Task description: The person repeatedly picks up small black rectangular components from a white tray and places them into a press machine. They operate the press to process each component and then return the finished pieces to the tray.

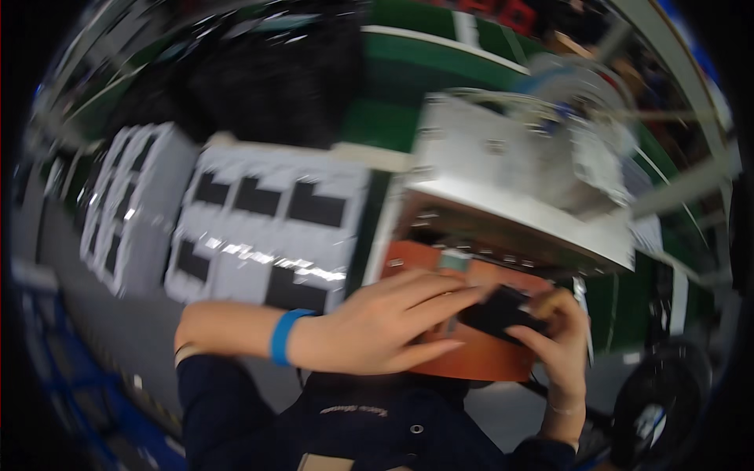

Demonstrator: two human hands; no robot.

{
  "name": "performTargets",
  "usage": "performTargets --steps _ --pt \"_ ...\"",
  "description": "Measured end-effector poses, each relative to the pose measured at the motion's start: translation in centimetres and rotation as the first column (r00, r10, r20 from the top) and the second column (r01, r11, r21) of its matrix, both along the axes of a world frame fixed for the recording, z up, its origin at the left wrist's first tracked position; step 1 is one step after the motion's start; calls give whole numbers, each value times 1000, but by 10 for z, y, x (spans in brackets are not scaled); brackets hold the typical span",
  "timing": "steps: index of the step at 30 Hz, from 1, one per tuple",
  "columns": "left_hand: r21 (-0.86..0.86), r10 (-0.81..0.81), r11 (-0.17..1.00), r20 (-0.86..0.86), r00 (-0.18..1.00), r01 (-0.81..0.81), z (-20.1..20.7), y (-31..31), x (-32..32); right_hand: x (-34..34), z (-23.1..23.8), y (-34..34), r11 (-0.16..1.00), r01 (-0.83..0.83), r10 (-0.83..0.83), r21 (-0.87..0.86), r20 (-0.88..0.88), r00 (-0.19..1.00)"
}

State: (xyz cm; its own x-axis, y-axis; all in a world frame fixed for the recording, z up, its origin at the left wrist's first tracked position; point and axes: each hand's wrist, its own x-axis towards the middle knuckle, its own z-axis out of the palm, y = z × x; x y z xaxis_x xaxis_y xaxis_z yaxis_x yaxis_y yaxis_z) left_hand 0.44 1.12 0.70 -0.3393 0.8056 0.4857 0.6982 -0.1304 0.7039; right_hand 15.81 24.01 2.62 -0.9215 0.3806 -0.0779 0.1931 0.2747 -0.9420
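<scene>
My right hand (pixel 561 330) pinches a flat black piece (pixel 503 312) between thumb and fingers, over an orange plate (pixel 471 357). The piece is dark and blurred, so its exact kind does not show. My left hand (pixel 397 318) lies across the plate's left part with its fingers stretched out, the fingertips at the black piece's left edge. A blue band circles that wrist. The orange plate sits at the front of a silver metal machine (pixel 503 184), and its far edge runs under the machine's housing. A small pale green part (pixel 454 261) shows on the plate beyond my left fingers.
White trays (pixel 243 235) holding several black rectangular pieces stand to the left, beside a stack of similar trays (pixel 141 208). Black plastic sheeting (pixel 267 86) lies behind them. Metal frame posts (pixel 691 78) rise at the right. A round dark object (pixel 664 396) is at the lower right.
</scene>
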Motion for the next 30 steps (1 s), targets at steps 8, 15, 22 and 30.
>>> performTargets --steps 8,15,22,30 --pt "-88 334 937 504 796 -338 8 -87 25 7 -5 -65 998 56 -65 -37 -374 925" --pt "-168 858 439 369 357 -883 -71 -207 -21 23 -37 -38 988 27 17 151 -286 958" --pt "35 919 149 -374 125 -988 -93 -191 6 18 -28 -50 965 -5 72 263 -246 967" --pt "51 779 396 -548 306 -917 -71 -210 -35 -61 22 -129 610 -382 678 694 -208 705"
